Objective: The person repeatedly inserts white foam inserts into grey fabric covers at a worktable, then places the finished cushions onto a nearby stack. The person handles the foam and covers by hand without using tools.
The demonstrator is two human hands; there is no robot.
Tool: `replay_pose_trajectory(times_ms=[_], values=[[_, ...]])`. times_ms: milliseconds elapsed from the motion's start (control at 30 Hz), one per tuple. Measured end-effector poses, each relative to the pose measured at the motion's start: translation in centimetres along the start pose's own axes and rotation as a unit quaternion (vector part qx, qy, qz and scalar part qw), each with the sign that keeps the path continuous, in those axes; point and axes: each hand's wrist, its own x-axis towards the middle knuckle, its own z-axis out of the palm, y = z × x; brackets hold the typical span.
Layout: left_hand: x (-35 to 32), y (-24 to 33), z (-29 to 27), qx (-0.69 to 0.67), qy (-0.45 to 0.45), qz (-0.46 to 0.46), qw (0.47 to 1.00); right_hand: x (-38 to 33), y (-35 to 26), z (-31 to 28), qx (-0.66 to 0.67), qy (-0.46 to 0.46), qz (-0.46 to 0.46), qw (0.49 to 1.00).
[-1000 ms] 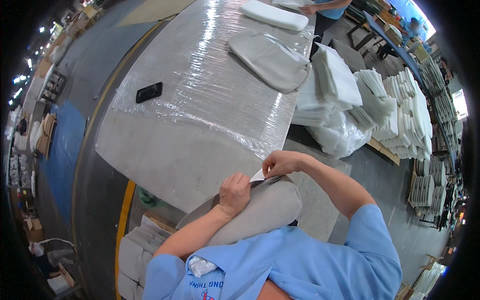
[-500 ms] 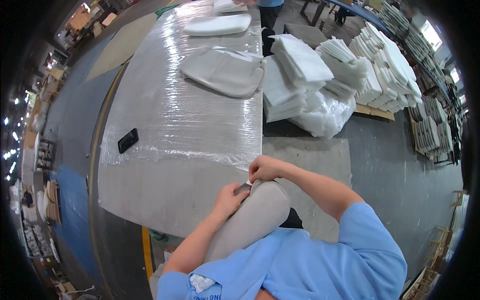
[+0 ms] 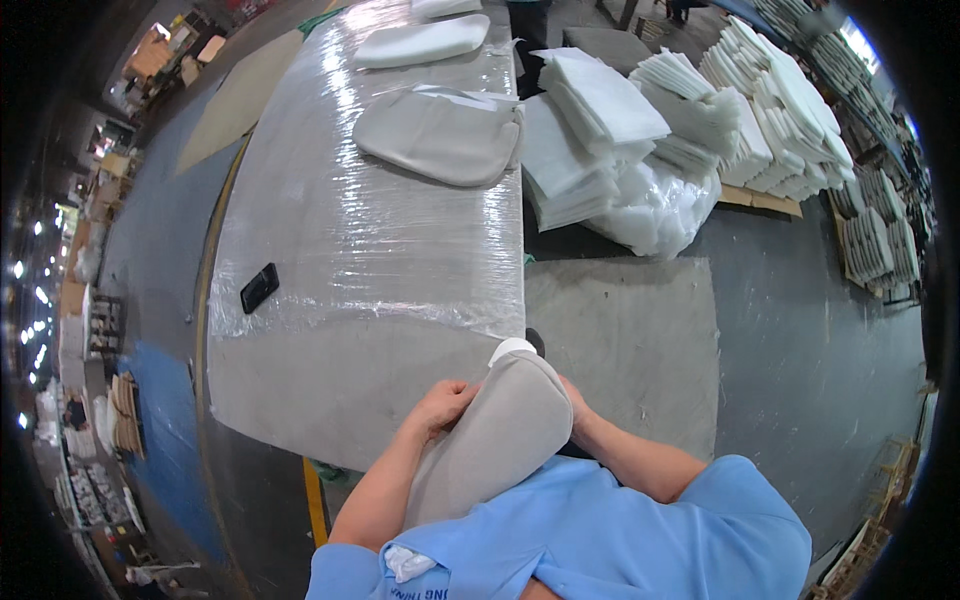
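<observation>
A grey fabric cushion cover [image 3: 500, 425] stands tilted against my body at the table's near right corner, with white padding [image 3: 513, 347] peeking out at its upper end. My left hand [image 3: 447, 405] is closed on the cover's left edge, its fingertips partly behind the fabric. On the opposite edge, my right hand [image 3: 580, 408] grips the cover near its upper end; most of those fingers are hidden behind it. Farther up the table lies another grey cushion cover [image 3: 435, 138], with a white edge showing along its far side.
Clear plastic film covers much of the table [image 3: 300, 365]. A black phone [image 3: 259, 288] lies at its left side, and a white foam pad [image 3: 422, 42] lies farther back. Stacked white foam sheets [image 3: 600, 100] and a plastic bag [image 3: 655, 210] stand right of the table.
My right hand has moved from the cover's upper end down to its right edge. The cover's top now shows more white padding, and my left hand has shifted slightly along its edge.
</observation>
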Motion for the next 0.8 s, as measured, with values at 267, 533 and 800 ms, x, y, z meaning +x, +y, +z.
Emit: replay_pose_trajectory(times_ms=[267, 533, 800], values=[[1.9, -1.4, 0.8, -0.013, 0.061, 0.19, 0.98, 2.6, 1.3, 0.4, -0.023, 0.039, -0.053, 0.998], [1.8, -1.4, -0.1, -0.1, 0.022, 0.2, 0.974, 3.4, 2.1, 0.7, 0.008, 0.061, -0.061, 0.996], [1.3, -1.6, 0.7, -0.071, 0.114, 0.231, 0.964, 2.7, 3.2, 1.2, 0.015, 0.125, -0.116, 0.985]])
